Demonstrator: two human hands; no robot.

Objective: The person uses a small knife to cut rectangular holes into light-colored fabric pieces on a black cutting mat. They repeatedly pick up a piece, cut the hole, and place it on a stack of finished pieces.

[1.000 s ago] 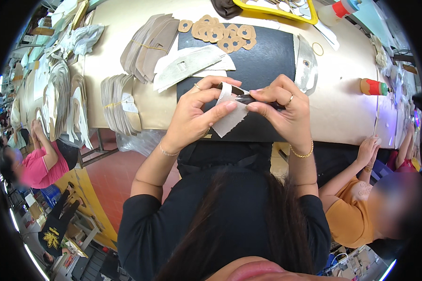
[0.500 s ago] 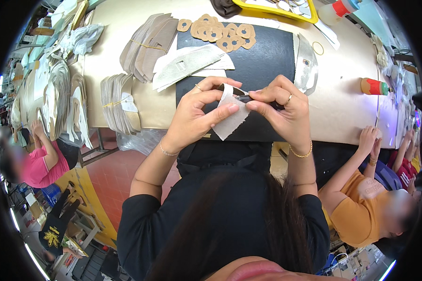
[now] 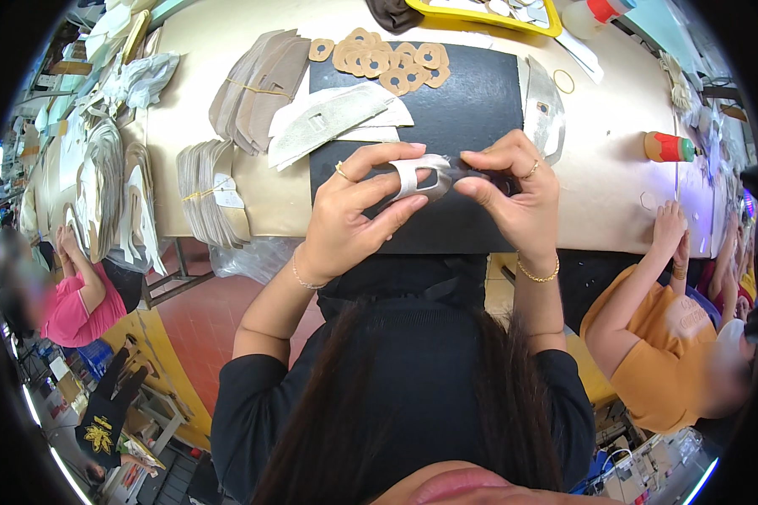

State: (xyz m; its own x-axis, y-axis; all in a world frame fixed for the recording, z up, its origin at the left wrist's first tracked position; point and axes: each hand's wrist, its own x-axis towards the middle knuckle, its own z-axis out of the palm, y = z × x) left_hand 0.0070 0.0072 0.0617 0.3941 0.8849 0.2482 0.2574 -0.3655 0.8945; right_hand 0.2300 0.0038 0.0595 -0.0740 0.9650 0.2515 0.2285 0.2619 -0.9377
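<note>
Above the black mat (image 3: 480,109), my left hand (image 3: 349,210) pinches a curved, pale grey piece of material (image 3: 408,180). An elongated opening shows in it. Thumb and fingertips of my right hand (image 3: 526,189) close on a slim dark handheld thing (image 3: 460,168), whose near end meets the piece's right side. Motion blur hides what kind of thing it is. Beyond my hands lie whitish cut pieces (image 3: 328,128) with a slot, and a heap of tan rounded pieces (image 3: 372,61) with keyhole-shaped holes. A grey slotted piece (image 3: 547,126) lies at the mat's right edge.
Rubber-banded stacks of brown pieces (image 3: 257,93) and grey pieces (image 3: 202,189) lie left. A yellow tray (image 3: 488,23) stands at the back. Right are a bottle with a red label (image 3: 667,147) and a rubber band (image 3: 563,82). Co-workers sit on both sides.
The pale piece's pointed lower flap no longer hangs down; the piece is turned, its opening facing up. My right hand has shifted slightly right with the dark thing. The view has moved a little.
</note>
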